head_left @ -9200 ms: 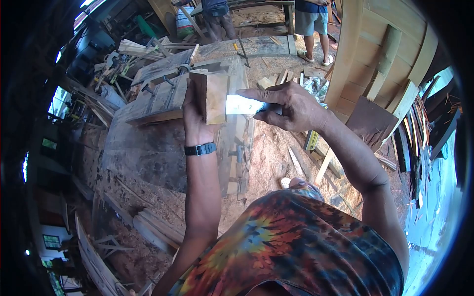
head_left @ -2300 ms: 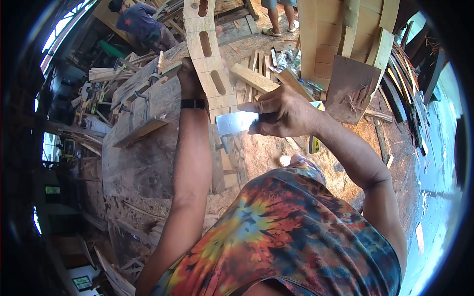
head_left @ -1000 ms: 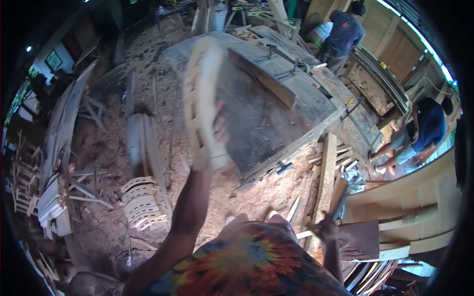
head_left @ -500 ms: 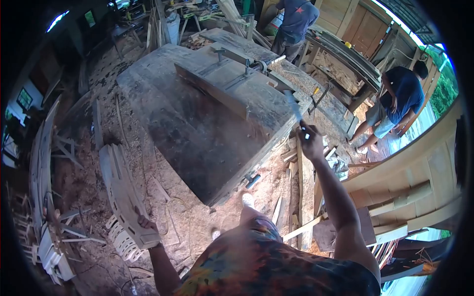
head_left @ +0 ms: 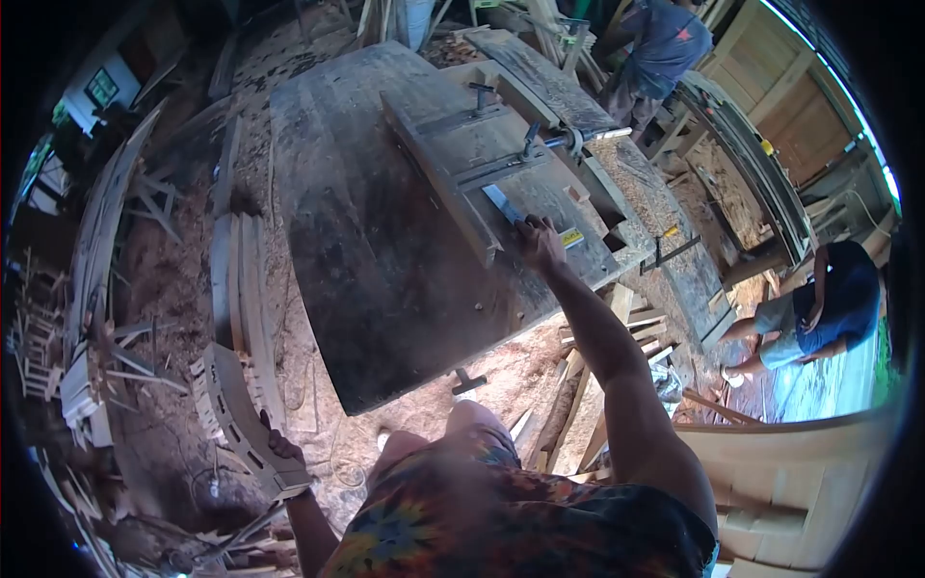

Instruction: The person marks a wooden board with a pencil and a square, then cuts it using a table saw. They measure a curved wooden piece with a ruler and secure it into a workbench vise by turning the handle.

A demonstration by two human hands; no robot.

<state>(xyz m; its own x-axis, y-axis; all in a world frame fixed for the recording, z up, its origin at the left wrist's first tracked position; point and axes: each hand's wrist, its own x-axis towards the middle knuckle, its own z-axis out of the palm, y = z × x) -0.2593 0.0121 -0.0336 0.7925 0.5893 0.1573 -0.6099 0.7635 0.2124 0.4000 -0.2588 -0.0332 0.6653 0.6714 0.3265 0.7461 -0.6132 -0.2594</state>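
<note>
My right hand (head_left: 541, 245) is closed around the near end of a flat tool with a bluish metal blade (head_left: 501, 203). It is low over the dark worktable (head_left: 376, 289), just right of the long wooden fence (head_left: 434, 178). A small yellow-and-white item (head_left: 571, 237) shows right beside the fingers. Down at the lower left, my left hand (head_left: 281, 445) grips the near end of a curved, slotted wooden board (head_left: 231, 400). Its fingers lie over the board's edge, and its wrist is partly hidden by the end of the wood.
Clamps (head_left: 530, 140) stand on the table beyond the fence. Long planks (head_left: 252, 289) lie at the left, and offcuts (head_left: 626, 318) are heaped at the right. One person (head_left: 660, 48) stands behind the table; another (head_left: 833, 299) bends at the far right. Sawdust covers the floor.
My right hand has brought the bladed tool from the table's right edge inward over the tabletop beside the fence. The view has shifted. My left hand still holds the slotted board.
</note>
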